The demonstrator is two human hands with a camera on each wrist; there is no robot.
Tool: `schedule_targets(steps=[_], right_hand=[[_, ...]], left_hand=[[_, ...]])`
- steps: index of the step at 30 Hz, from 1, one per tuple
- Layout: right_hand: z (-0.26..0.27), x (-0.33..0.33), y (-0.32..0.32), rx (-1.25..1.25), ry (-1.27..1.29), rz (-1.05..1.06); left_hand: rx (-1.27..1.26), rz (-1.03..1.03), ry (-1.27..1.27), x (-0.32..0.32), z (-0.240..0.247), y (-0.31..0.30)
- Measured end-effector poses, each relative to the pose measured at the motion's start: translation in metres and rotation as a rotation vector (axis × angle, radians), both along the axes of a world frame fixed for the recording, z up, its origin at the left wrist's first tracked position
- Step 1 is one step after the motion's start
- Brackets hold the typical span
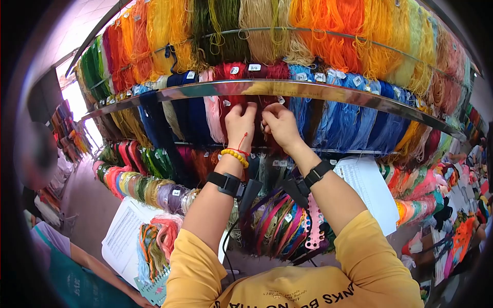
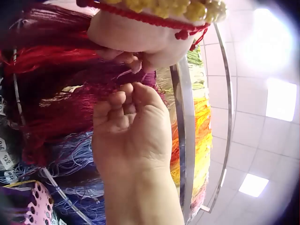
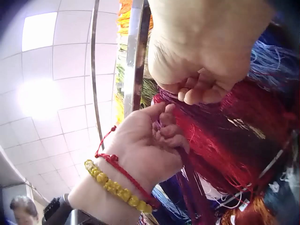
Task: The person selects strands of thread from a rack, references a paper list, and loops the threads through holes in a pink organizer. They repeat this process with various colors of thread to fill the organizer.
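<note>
At the middle of the rack my left hand (image 1: 241, 126), with a yellow bead bracelet (image 1: 234, 157) and a red cord at its wrist, grips dark red embroidery thread. In the right wrist view a dark red hank (image 3: 190, 192) trails down from that hand's curled fingers. Close beside it, my right hand (image 1: 281, 126) has its fingers curled inward and pinches dark red thread, its fingertips near the left hand's in the left wrist view. Dark red skeins (image 2: 61, 108) hang around both hands; the fingers partly hide the strands they hold.
A metal rail (image 1: 308, 91) curves across just above my hands. Orange skeins (image 1: 328, 36) hang above, blue skeins (image 1: 334, 123) to the right. Printed sheets (image 1: 367, 190) lie lower right. A pink punched card (image 1: 314, 228) is below. Another person's arm (image 1: 102, 264) is at lower left.
</note>
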State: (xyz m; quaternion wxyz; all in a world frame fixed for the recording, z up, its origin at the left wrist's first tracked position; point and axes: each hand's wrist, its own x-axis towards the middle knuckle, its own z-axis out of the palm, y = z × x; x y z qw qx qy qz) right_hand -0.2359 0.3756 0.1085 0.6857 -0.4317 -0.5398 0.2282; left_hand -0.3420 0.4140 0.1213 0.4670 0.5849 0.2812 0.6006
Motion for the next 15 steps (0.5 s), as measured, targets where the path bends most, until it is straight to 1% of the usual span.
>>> schedule_targets(steps=[2,3,5,8,10,11,12,13,15], right_hand=[[-0.002,-0.004,-0.003,-0.005,-0.023,0.053],[-0.003,-0.007,-0.005,-0.006,-0.029,0.079],[-0.005,-0.012,-0.009,-0.03,-0.042,0.097],[-0.011,-0.013,-0.02,0.009,-0.207,-0.018],[-0.015,-0.009,-0.037,-0.003,-0.378,-0.189],[-0.021,-0.003,-0.043,-0.074,-0.569,-0.283],[-0.029,0.003,-0.049,-0.141,-0.759,-0.375],[-0.038,0.01,-0.059,-0.28,-0.948,-0.341],[-0.059,0.015,-0.079,-0.43,-1.152,-0.293]], left_hand=[[-0.002,-0.082,0.093,0.0,0.002,-0.001],[-0.003,-0.102,0.058,0.002,0.001,0.001],[-0.082,-0.2,-0.105,-0.001,0.001,-0.002],[-0.153,-0.289,-0.358,-0.004,0.001,-0.019],[-0.108,-0.283,-0.432,-0.01,-0.005,-0.023],[-0.118,-0.196,-0.411,-0.013,-0.004,-0.031],[-0.117,-0.174,-0.355,-0.017,-0.007,-0.039],[-0.113,-0.151,-0.301,-0.022,-0.011,-0.048],[-0.089,-0.1,-0.228,-0.025,-0.022,-0.07]])
